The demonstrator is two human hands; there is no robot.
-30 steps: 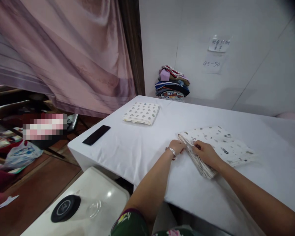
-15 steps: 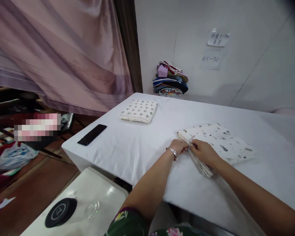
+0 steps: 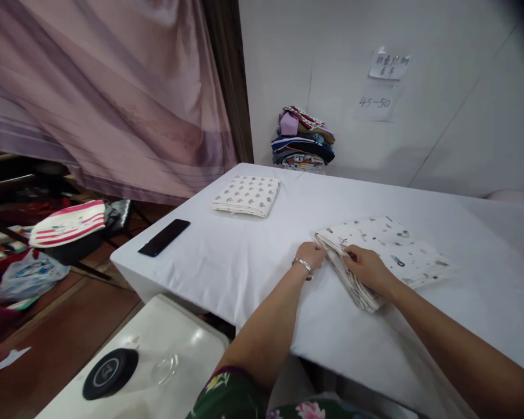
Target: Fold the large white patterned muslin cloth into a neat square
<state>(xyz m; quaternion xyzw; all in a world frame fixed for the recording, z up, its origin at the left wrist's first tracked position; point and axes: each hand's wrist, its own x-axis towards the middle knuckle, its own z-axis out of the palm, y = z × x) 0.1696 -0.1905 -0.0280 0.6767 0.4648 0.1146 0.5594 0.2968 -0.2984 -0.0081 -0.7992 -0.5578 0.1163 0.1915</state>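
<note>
A folded white cloth with small dark prints (image 3: pixel 393 250) lies on the white table (image 3: pixel 253 262). My left hand (image 3: pixel 311 256), with a bracelet at the wrist, is closed on the cloth's near left corner. My right hand (image 3: pixel 367 267) rests on top of the cloth's near edge, fingers curled and pinching the layers. A second folded cloth with a spotted print (image 3: pixel 247 195) lies apart at the table's far left.
A black phone (image 3: pixel 164 237) lies near the table's left edge. A pile of folded clothes (image 3: pixel 303 139) stands against the wall at the back. A pink curtain (image 3: pixel 113 93) hangs on the left. A white stool with a black disc (image 3: pixel 110 373) stands below.
Both hands have stayed on the printed cloth's near left corner with small finger movements. The camera has drifted slightly.
</note>
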